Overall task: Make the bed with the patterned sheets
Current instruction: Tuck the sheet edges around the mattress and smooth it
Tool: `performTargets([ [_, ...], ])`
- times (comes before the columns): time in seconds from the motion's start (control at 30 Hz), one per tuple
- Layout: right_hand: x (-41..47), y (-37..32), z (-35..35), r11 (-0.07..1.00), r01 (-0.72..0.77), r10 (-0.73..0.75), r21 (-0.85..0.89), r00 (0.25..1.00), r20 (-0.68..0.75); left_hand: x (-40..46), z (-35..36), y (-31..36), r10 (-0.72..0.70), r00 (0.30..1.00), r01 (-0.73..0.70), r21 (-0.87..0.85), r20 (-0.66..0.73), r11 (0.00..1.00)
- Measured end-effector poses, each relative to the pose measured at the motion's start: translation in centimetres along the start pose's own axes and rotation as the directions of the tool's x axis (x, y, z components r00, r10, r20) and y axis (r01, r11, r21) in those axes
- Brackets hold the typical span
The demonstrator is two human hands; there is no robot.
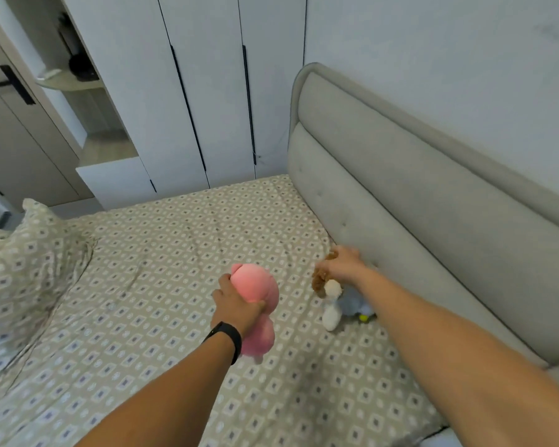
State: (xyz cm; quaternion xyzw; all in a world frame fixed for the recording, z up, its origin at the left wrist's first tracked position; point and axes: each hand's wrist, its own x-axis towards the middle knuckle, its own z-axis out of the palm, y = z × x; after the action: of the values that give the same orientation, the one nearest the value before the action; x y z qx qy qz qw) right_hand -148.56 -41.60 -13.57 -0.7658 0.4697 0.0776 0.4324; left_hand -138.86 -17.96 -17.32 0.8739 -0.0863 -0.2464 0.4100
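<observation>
A beige patterned sheet [175,240] covers the mattress, with a few creases near the middle. My left hand [236,306], with a black band on the wrist, grips a pink plush toy [259,285] above the sheet. My right hand [344,262] holds a small doll [331,298] with brown curly hair, a white body and blue clothes, close to the grey padded headboard [417,201]. A bunched cover or pillow in the same pattern [23,272] lies at the left of the bed.
White wardrobe doors [207,91] with black handles stand beyond the far edge of the bed. An open shelf niche [78,82] with dark items and a door with a black handle [13,85] are at the far left.
</observation>
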Motion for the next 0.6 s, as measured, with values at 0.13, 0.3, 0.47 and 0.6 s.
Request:
performTargets([
  [0.13,-0.9,2.3,1.9,0.935,-0.13,0.004,0.33,0.934,0.356,0.2,3.3,4.1,0.085,0.994,-0.073,-0.159,0.066,0.985],
  [0.3,-0.7,4.7,3.2,0.732,-0.279,-0.044,0.622,0.891,0.451,0.4,5.3,7.7,-0.012,0.973,0.082,-0.298,0.23,0.951],
  [0.47,1.0,7.5,0.8,0.687,-0.288,0.008,0.668,0.921,0.389,0.2,5.9,8.7,-0.018,0.959,0.104,-0.292,0.281,0.951],
  [0.6,3.1,6.6,-3.8,0.78,-0.03,0.025,0.624,1.0,0.017,0.5,4.7,7.9,-0.045,0.98,0.091,-0.234,0.194,0.968],
])
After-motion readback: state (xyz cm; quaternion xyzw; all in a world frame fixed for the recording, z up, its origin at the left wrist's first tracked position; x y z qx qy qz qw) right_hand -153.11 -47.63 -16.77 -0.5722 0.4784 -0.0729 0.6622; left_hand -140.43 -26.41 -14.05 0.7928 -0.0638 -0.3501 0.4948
